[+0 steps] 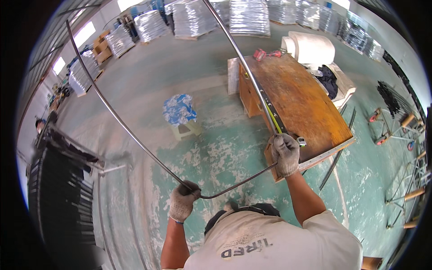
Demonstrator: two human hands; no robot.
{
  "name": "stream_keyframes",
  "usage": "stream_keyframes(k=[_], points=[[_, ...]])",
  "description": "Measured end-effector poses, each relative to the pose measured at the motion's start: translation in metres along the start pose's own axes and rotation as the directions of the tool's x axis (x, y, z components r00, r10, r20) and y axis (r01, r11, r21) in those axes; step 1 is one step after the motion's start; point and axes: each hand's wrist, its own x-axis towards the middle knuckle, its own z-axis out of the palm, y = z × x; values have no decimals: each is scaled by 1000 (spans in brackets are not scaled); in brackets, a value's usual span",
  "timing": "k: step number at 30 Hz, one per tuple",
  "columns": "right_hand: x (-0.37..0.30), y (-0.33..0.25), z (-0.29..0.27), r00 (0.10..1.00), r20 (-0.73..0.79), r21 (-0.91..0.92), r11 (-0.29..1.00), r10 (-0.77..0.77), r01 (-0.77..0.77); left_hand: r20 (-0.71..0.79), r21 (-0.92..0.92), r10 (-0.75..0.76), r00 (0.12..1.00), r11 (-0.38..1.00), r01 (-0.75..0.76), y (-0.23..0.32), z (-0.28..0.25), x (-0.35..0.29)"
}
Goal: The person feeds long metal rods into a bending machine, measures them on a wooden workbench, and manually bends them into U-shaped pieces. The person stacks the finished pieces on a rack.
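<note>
A long bent metal tube (pixel 130 133) is held up in front of me, its two long legs reaching away and a short crosspiece joining them near my body. My left hand (pixel 183 201), in a dirty knitted glove, is closed round the tube by its left bend. At the right bend my gloved right hand (pixel 285 154) grips the tube beside the wooden table's near left corner. An extended yellow tape measure (pixel 302 141) lies on the wooden table (pixel 297 99), its blade running along the left edge by a dark perforated strip (pixel 270 105).
A stool with a blue floral cover (pixel 179 109) stands left of the table. A red power tool (pixel 265 54) rests at the table's far end, near a white roll (pixel 310 47). Black racks (pixel 58 189) stand at left, metal frames (pixel 407 180) at right. Wrapped pallets (pixel 249 18) line the back.
</note>
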Motion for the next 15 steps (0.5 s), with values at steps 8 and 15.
stream_keyframes(k=[8, 15], points=[[137, 19, 14, 999, -25, -180, 983, -39, 34, 28, 183, 84, 996, 979, -87, 48, 7, 182], [338, 85, -36, 992, 120, -568, 822, 31, 43, -7, 316, 167, 986, 936, -156, 71, 63, 365]])
